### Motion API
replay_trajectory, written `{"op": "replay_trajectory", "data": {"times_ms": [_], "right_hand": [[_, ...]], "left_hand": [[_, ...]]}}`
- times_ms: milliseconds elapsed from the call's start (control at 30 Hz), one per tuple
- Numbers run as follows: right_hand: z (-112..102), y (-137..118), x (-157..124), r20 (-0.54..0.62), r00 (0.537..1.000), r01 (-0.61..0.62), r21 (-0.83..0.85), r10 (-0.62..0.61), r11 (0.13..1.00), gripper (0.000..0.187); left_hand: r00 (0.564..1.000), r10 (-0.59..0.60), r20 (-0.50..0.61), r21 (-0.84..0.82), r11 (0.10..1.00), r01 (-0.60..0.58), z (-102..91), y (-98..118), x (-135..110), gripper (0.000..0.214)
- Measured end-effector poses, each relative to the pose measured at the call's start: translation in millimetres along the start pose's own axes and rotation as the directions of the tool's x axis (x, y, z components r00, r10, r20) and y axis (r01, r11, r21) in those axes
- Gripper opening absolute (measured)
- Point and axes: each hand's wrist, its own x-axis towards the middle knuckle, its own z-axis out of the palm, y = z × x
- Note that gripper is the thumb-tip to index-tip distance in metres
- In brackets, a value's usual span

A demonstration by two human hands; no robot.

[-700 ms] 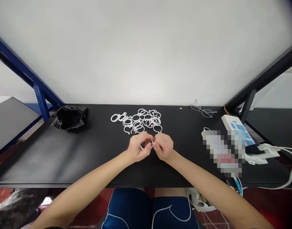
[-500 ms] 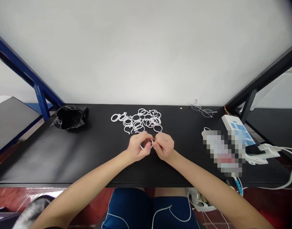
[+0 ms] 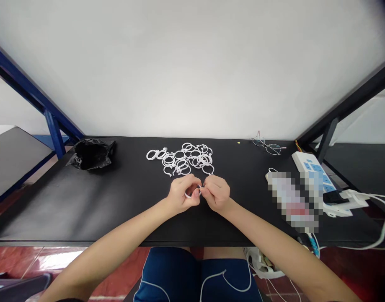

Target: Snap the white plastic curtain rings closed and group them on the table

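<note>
My left hand (image 3: 183, 193) is curled round a white plastic ring (image 3: 187, 195), with thumb and fingertips closed on it. My right hand (image 3: 215, 192) meets it from the right, its thumb and finger pinched at the ring's right side. Part of the ring is hidden behind my fingers. Just beyond both hands lies a loose pile of similar white rings (image 3: 180, 164), several overlapping and some with small knobs at their ends. All are on the black tabletop (image 3: 126, 209).
An open black plastic bag (image 3: 109, 152) stands at the back left. To the right are eyeglasses (image 3: 274, 149), a blurred-out flat object (image 3: 289, 201) and a white power strip (image 3: 314, 167) with plugs and cables. A white wall rises behind the table between slanted metal braces.
Both hands stay almost still on the ring, with only a slight shift of the fingers. A blurred black-and-grey shape at the lower left has mostly gone from view.
</note>
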Motion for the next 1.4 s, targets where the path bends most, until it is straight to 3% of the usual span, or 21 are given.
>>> {"op": "replay_trajectory", "data": {"times_ms": [300,400,467,533,600,667,733,867,1033,1267,1400], "right_hand": [[2,3,-4,0.030,1.000,-0.009,0.016,0.009,1.000,0.039],[2,9,-7,0.017,0.999,-0.030,0.066,0.029,0.997,0.039],[-2,15,-8,-0.026,0.994,-0.103,0.067,0.105,0.992,0.041],[-8,23,-8,-0.095,0.967,-0.234,0.025,0.236,0.972,0.043],[-14,30,-6,-0.176,0.910,-0.384,-0.014,0.376,0.923,0.043],[-19,37,-4,-0.247,0.845,-0.499,-0.048,0.474,0.865,0.044],[-22,44,-1,-0.283,0.802,-0.569,-0.098,0.526,0.816,0.045],[-19,54,3,-0.166,0.747,-0.663,-0.120,0.644,0.739,0.043],[-17,63,2,-0.010,0.672,-0.731,-0.170,0.741,0.661,0.021],[-25,70,-1,0.036,0.684,-0.702,-0.237,0.728,0.671,0.007],[-32,65,5,0.171,0.587,-0.727,-0.318,0.791,0.608,0.014]], "left_hand": [[1.000,0.010,0.009,-0.013,1.000,-0.009,-1.0,-1,1,0.022],[0.996,0.022,0.084,0.010,1.000,-0.023,-3.7,-7,2,0.025],[0.980,-0.009,0.201,0.075,0.997,-0.006,-4.3,-13,3,0.027],[0.936,-0.112,0.334,0.178,0.983,0.054,-2.8,-17,4,0.030],[0.870,-0.235,0.433,0.274,0.954,0.121,0.6,-21,4,0.034],[0.819,-0.304,0.486,0.325,0.933,0.154,4.2,-23,3,0.038],[0.800,-0.312,0.513,0.336,0.930,0.148,6.5,-24,2,0.041],[0.799,-0.269,0.538,0.328,0.940,0.096,6.0,-25,2,0.041],[0.818,-0.251,0.518,0.298,0.949,0.102,1.5,-24,4,0.040],[0.884,-0.295,0.362,0.325,0.929,0.177,1.9,-27,0,0.031],[0.892,-0.306,0.331,0.387,0.907,0.167,5.7,-26,-1,0.025]]}}
